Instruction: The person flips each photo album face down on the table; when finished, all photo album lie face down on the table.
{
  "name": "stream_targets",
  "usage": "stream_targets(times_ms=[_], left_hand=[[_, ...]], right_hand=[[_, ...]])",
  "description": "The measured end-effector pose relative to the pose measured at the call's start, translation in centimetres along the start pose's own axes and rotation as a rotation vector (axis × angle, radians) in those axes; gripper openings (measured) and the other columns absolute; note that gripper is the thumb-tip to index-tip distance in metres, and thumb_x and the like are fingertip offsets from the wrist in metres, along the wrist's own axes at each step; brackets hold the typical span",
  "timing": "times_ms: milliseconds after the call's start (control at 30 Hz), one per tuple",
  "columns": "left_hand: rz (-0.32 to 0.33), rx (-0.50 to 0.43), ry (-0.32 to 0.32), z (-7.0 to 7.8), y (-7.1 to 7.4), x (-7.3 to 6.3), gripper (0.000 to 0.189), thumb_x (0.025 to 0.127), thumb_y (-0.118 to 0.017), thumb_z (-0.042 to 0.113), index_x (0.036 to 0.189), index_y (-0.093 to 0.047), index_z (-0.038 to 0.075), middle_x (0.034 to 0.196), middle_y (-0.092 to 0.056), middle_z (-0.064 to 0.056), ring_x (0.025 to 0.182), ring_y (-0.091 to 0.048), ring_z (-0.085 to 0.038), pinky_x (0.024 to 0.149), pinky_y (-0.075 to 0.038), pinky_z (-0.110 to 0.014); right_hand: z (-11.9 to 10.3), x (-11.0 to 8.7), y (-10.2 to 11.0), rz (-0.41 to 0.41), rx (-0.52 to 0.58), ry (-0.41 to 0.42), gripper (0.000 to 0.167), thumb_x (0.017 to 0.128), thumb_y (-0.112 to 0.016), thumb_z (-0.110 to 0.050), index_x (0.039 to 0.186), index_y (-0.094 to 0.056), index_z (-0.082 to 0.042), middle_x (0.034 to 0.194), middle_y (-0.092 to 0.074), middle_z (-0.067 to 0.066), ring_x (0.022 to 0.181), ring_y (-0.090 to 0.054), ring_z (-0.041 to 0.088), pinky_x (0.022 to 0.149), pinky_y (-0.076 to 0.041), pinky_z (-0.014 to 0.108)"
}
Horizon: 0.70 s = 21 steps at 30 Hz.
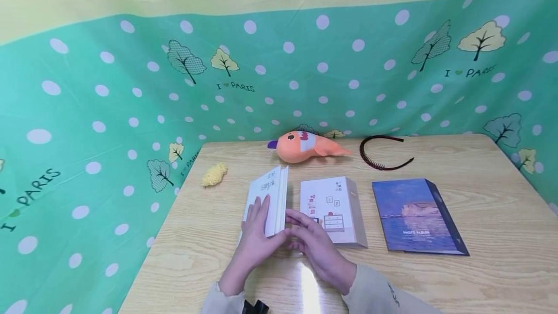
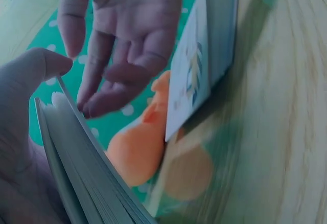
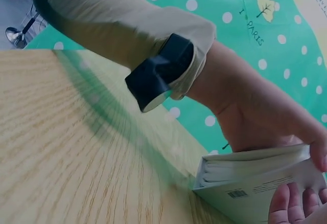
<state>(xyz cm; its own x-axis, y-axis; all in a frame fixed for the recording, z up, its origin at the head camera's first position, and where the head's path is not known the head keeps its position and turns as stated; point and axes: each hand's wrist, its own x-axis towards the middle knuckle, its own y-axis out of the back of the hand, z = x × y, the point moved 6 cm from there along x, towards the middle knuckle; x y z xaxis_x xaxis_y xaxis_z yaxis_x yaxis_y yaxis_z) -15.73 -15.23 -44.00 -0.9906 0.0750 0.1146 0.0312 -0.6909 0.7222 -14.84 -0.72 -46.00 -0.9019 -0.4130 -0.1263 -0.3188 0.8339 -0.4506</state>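
Note:
A white book (image 1: pixel 267 185) with handwritten-style characters on its cover stands tilted on the wooden table, leaning to the left. My left hand (image 1: pixel 257 234) grips it, fingers spread over the front cover and thumb at the near edge of the opposite cover. In the left wrist view the book's page block (image 2: pixel 89 157) shows between its covers. Close to the right side of the book is my right hand (image 1: pixel 316 246), its fingers loosely bent and holding nothing. Those fingers (image 3: pixel 296 203) appear near the barcoded back cover in the right wrist view; whether they touch it I cannot tell.
Right of the hands lie a white illustrated book (image 1: pixel 314 185) and a blue photo album (image 1: pixel 405 212). Behind them are an orange plush toy (image 1: pixel 289 149) and a dark headband (image 1: pixel 370 161). A yellow fuzzy item (image 1: pixel 214 174) lies at left. A green dotted curtain (image 1: pixel 322 62) borders the table.

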Motion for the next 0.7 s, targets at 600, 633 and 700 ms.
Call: stream_targets(times_ms=[600,633,700], left_hand=[[-0.043,-0.243,-0.031,1.5,1.6,0.0,0.086,0.079,-0.075,0.024,0.152,-0.032,0.008,0.155,-0.027,-0.023,0.140,-0.028,-0.043,0.107,-0.028,-0.064],[-0.044,-0.260,-0.033,1.5,1.8,0.0,0.085,0.079,-0.075,0.023,0.152,-0.033,0.007,0.154,-0.029,-0.023,0.137,-0.032,-0.044,0.105,-0.032,-0.064],[-0.054,-0.319,-0.024,1.6,2.2,0.1,0.082,0.080,-0.073,0.018,0.152,-0.033,0.007,0.152,-0.033,-0.025,0.132,-0.039,-0.046,0.098,-0.041,-0.063]], right_hand=[[1.2,0.8,0.1,-0.051,-0.116,0.021,0.054,0.094,-0.060,-0.013,0.144,-0.042,-0.001,0.142,-0.049,0.017,0.115,-0.058,0.023,0.094,-0.050,0.044],[1.3,0.9,0.1,-0.061,-0.129,0.023,0.054,0.095,-0.060,-0.013,0.144,-0.042,-0.002,0.143,-0.049,0.016,0.117,-0.057,0.024,0.095,-0.049,0.044],[1.5,0.9,0.0,-0.082,-0.161,0.027,0.053,0.095,-0.058,-0.011,0.145,-0.041,-0.002,0.144,-0.047,0.017,0.120,-0.056,0.027,0.095,-0.049,0.045]])
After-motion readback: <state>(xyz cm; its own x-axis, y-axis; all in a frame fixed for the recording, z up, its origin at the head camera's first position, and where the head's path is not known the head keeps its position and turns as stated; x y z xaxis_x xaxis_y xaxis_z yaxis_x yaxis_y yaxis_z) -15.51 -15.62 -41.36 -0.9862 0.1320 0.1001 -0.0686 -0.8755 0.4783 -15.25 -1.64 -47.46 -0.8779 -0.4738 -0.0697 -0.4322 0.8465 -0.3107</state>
